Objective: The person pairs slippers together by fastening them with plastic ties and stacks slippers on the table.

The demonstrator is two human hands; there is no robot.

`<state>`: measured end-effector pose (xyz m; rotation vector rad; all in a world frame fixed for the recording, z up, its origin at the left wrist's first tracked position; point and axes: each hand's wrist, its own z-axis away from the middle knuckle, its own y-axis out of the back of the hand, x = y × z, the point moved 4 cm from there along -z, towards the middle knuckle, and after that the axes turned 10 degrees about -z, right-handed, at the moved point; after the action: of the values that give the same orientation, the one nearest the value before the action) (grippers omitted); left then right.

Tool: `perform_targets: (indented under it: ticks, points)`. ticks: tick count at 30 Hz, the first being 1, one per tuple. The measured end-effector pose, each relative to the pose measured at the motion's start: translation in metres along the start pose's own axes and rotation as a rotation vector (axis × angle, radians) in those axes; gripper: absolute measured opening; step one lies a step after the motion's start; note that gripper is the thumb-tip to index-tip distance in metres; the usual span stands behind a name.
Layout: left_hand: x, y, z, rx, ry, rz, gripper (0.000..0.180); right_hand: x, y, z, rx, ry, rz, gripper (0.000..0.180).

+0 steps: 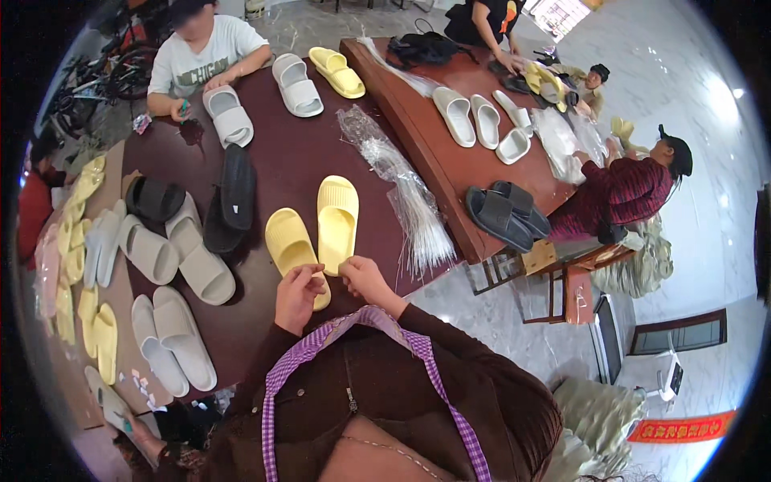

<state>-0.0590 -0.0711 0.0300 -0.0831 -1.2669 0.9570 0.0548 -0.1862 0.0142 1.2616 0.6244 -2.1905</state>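
Two yellow slide slippers lie side by side on the dark red table in front of me, toes pointing away. My left hand (299,297) is over the heel end of the left yellow slipper (291,241), its thumb and fingers pinched together. Just beside it, my right hand (371,283) has its fingertips closed at the heel of the right yellow slipper (337,217). Whatever is between the fingertips of either hand is too small to make out. A bundle of clear thin strips (422,233) lies to the right of the slippers.
Grey slippers (185,329) and black slippers (231,197) lie on the left; white slippers (297,84) are farther off. Across the table sits a person in a white shirt (205,56). A second table (434,153) at right holds more slippers, with people around it.
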Motion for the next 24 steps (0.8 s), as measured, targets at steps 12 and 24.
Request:
perform_targets:
  ticks: [12, 24]
  points:
    - [-0.045, 0.038, 0.017, -0.068, 0.382, -0.17, 0.016, 0.034, 0.002, -0.019, 0.139, 0.652, 0.637, 0.023]
    - [-0.062, 0.04, 0.014, -0.014, 0.542, -0.052, 0.018, 0.036, 0.006, -0.02, 0.02, 0.459, 0.779, 0.028]
